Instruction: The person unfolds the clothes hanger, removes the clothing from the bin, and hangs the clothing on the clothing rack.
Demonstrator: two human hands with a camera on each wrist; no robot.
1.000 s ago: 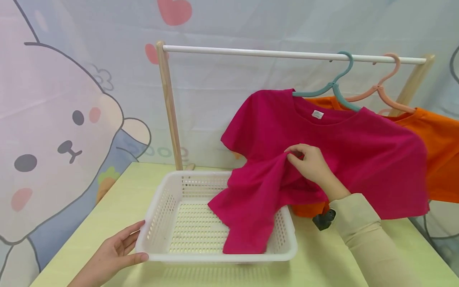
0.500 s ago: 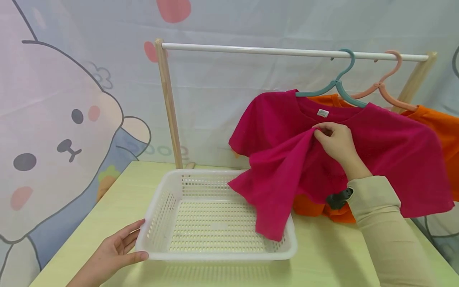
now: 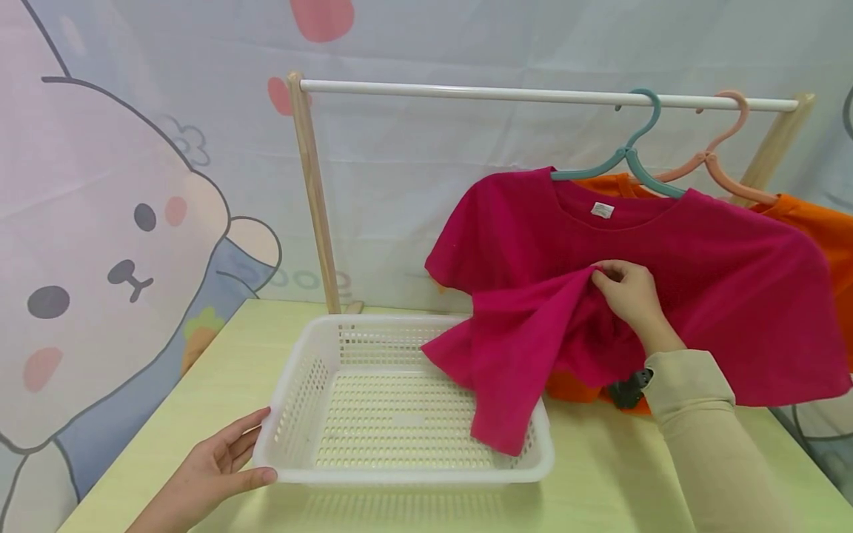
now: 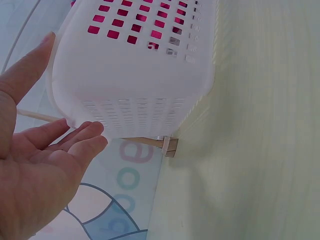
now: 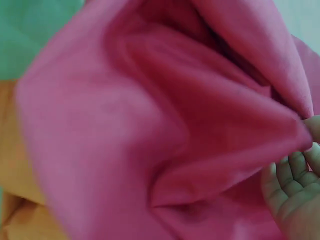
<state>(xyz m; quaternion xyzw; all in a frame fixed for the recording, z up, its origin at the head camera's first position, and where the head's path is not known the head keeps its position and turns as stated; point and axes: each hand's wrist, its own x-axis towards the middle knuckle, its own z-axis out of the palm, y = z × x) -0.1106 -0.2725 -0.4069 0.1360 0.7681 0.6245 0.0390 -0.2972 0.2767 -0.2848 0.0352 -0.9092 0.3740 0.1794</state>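
A magenta T-shirt (image 3: 526, 237) hangs from a teal hanger (image 3: 640, 166). My right hand (image 3: 629, 300) pinches a fold of its front between thumb and fingertips. Below that fold, the gathered cloth droops over the right side of a white perforated basket (image 3: 403, 476). In the right wrist view the T-shirt (image 5: 225, 120) fills most of the picture, and the fingers hold it at the right edge. My left hand (image 3: 203, 470) touches the basket's left end, thumb at the front corner and fingers along the side. The left wrist view shows relaxed fingertips against the basket (image 4: 130, 75).
An orange shirt (image 3: 800, 222) on a pink hanger (image 3: 723, 174) hangs behind the magenta one. Both hangers hook on the white rod (image 3: 466, 92) of a wooden-legged rack. The basket stands on a pale yellow table (image 3: 266, 326), with a printed cloth backdrop (image 3: 413, 185) behind.
My right hand has moved right, rising and then lowering somewhat. The drooping cloth has shifted right, baring more of the basket's bottom. My left hand has stayed in place.
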